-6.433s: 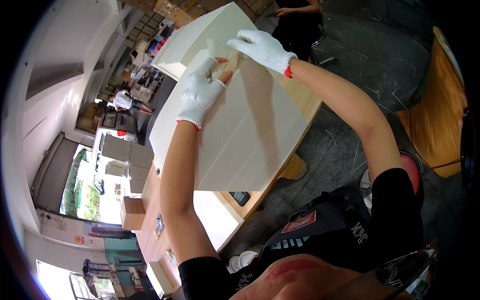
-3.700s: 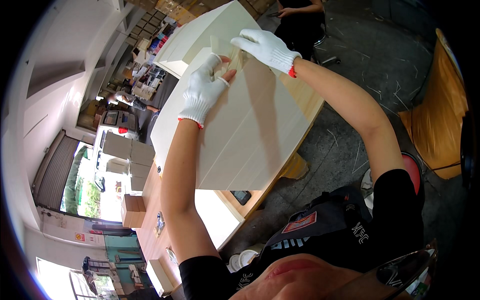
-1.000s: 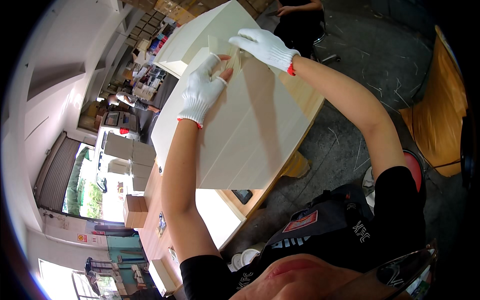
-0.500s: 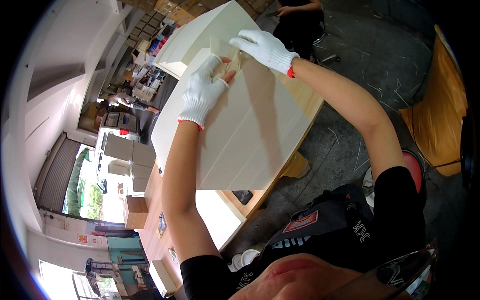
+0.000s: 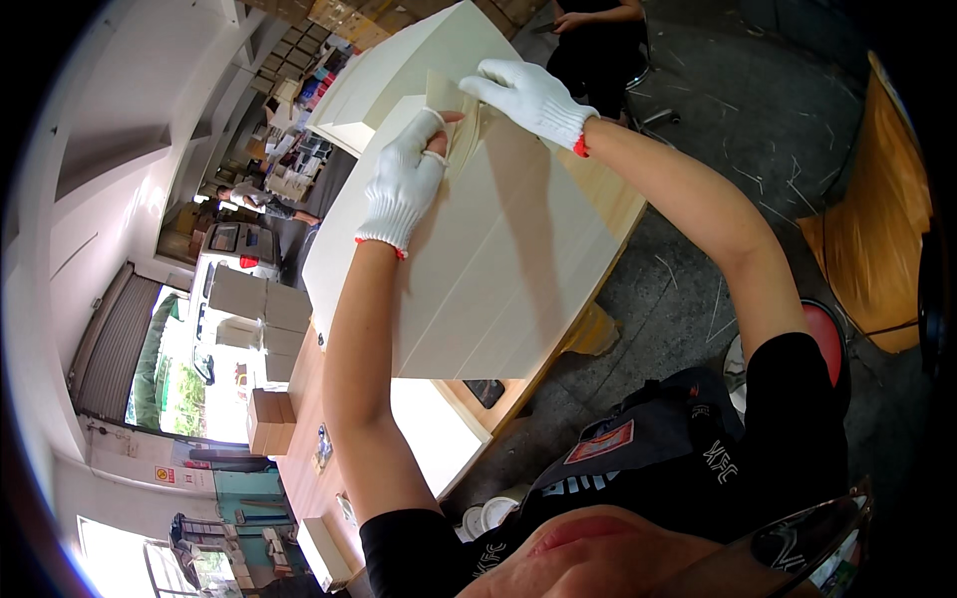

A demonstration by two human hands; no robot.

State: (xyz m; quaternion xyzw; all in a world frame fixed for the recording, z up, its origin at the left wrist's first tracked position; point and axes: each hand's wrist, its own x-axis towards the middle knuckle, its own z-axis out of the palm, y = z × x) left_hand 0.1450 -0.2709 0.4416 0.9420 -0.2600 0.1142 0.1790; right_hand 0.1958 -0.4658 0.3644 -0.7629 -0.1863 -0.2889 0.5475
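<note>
A stack of large white sheets or boards (image 5: 488, 269) lies on the wooden table in front of me. Near its far end, a thin cream strip (image 5: 465, 135) stands up and curls slightly between my hands. My left hand (image 5: 407, 179), in a white knitted glove with red cuff trim, has its bare fingertips closed against the strip's left side. Just right of the strip's upper part is my right hand (image 5: 528, 98), gloved alike, its fingers stretched out to the left and thumb apart. Its fingertips seem to be at the strip's edge; contact is unclear.
Beyond the sheets stands a large white box-like stack (image 5: 419, 70). A dark phone-like object (image 5: 484, 392) lies by the near table edge (image 5: 518, 407). Brown boxes (image 5: 269, 424) sit at left. A seated person (image 5: 598, 45) is at the far right; brown sheeting (image 5: 877, 229) stands at right.
My left fingertips have drawn in against the cream strip, which stands up more than before. The right hand has stayed almost where it was.
</note>
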